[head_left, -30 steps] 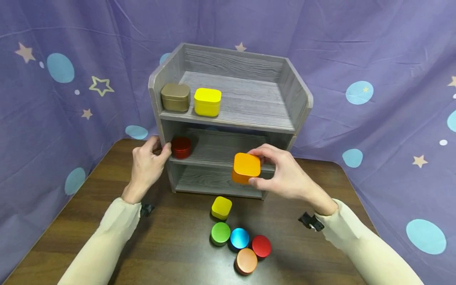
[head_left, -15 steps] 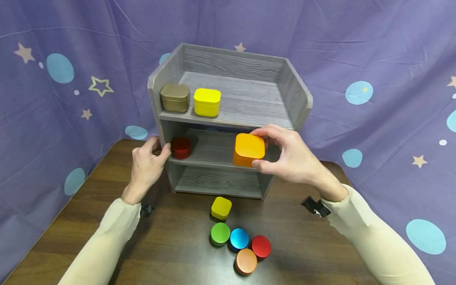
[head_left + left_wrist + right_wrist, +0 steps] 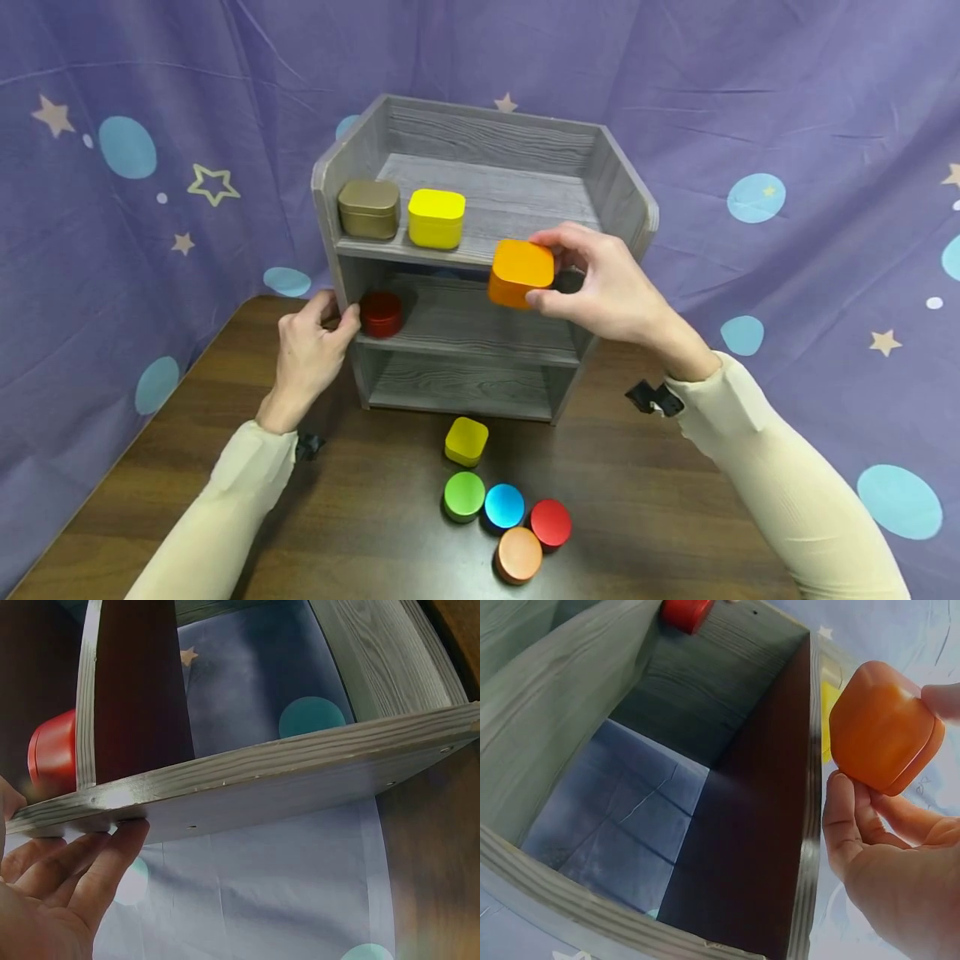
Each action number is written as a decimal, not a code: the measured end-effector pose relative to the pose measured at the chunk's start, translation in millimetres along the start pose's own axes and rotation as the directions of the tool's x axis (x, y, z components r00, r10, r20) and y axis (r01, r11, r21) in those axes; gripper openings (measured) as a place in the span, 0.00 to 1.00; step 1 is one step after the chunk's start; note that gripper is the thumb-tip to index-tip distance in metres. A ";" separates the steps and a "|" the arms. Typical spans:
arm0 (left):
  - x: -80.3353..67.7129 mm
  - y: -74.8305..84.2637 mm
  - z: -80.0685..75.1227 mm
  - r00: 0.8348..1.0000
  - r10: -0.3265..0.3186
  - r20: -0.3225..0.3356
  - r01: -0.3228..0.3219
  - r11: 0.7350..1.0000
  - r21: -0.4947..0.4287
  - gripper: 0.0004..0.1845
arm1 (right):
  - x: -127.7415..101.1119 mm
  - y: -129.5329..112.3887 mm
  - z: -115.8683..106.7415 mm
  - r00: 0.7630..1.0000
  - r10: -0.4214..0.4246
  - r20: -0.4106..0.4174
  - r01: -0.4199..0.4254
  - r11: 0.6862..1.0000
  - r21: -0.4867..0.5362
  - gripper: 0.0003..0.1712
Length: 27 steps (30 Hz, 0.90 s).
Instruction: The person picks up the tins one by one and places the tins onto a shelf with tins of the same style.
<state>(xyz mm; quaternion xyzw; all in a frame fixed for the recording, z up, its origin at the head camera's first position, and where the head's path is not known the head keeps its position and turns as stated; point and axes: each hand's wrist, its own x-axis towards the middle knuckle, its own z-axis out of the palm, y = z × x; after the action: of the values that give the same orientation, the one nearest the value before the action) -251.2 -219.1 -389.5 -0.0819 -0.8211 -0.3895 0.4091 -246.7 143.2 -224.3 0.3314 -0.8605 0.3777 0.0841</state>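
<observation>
My right hand (image 3: 600, 279) pinches an orange square tin (image 3: 522, 271) between thumb and fingers, in front of the top board's edge of the grey wooden shelf (image 3: 480, 343). In the right wrist view the orange tin (image 3: 885, 727) is held level with that edge. My left hand (image 3: 313, 350) grips the shelf's left side panel; in the left wrist view its fingers (image 3: 112, 870) press the outer face. Just inside this panel a dark red round tin (image 3: 382, 314) stands on the middle level. A bronze tin (image 3: 370, 209) and a bright yellow tin (image 3: 437, 218) sit on top at the left.
On the brown table (image 3: 360, 525) before the shelf lie a yellow square tin (image 3: 467, 442) and round tins: green (image 3: 464, 497), blue (image 3: 504, 507), red (image 3: 551, 523) and light orange (image 3: 519, 556). A purple curtain (image 3: 750, 125) hangs behind.
My right hand has raised the orange tin from in front of the lower shelf opening, past the middle level, to the top board's edge. The left hand has stayed on the side panel.
</observation>
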 end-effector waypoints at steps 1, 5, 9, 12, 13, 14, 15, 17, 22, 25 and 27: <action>-0.2 -0.3 0.0 1.000 0.003 0.000 -0.003 1.000 0.001 0.08 | 2.4 0.5 -0.1 1.000 0.004 -0.003 -0.004 1.000 0.000 0.29; -0.3 -1.0 -0.2 1.000 0.014 -0.001 -0.014 1.000 0.005 0.07 | 10.8 -0.4 -0.7 1.000 0.008 -0.003 -0.008 1.000 0.008 0.28; 0.3 -1.0 -0.3 1.000 0.018 0.003 -0.018 1.000 0.001 0.08 | 19.3 -1.2 -0.8 1.000 0.011 -0.013 -0.011 1.000 0.007 0.28; 0.2 -1.1 -0.4 1.000 0.013 0.008 -0.013 1.000 0.000 0.08 | 25.4 -0.1 -0.3 0.999 0.026 -0.025 -0.026 1.000 0.009 0.29; 0.3 -0.9 -0.5 1.000 0.011 0.008 -0.011 1.000 0.001 0.08 | 27.2 0.0 -0.5 0.999 0.033 -0.028 -0.033 0.999 0.011 0.29; 0.4 -0.8 -0.7 1.000 0.008 0.009 -0.008 1.000 0.001 0.08 | 28.9 0.6 -0.8 0.999 0.041 -0.028 -0.040 0.999 0.012 0.29; 0.3 -0.6 -0.9 1.000 0.006 0.010 -0.006 1.000 0.000 0.08 | 30.7 1.6 -1.0 0.998 0.050 -0.027 -0.050 0.999 0.013 0.29; 0.3 -0.4 -1.2 1.000 0.000 0.011 0.000 1.000 0.000 0.08 | 34.0 3.8 -2.0 0.997 0.068 -0.024 -0.067 0.998 0.016 0.30; 0.8 -0.2 -1.0 1.000 0.002 0.014 -0.002 1.000 0.001 0.08 | 41.4 8.0 -3.8 0.994 0.105 -0.029 -0.104 0.994 0.030 0.31; 1.1 -0.2 -0.9 1.000 0.008 0.013 -0.008 1.000 -0.002 0.08 | 45.3 9.1 -3.4 0.992 0.119 -0.041 -0.118 0.993 0.028 0.31; 1.2 -0.2 -0.9 1.000 0.008 0.011 -0.008 1.000 -0.004 0.08 | 47.5 9.4 -2.9 0.991 0.123 -0.047 -0.122 0.992 0.029 0.31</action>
<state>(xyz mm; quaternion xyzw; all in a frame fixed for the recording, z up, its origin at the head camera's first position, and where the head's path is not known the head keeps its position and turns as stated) -251.5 -220.2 -388.4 -0.0882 -0.8222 -0.3890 0.4061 -289.4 125.8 -209.0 0.2696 -0.8720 0.4012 0.0774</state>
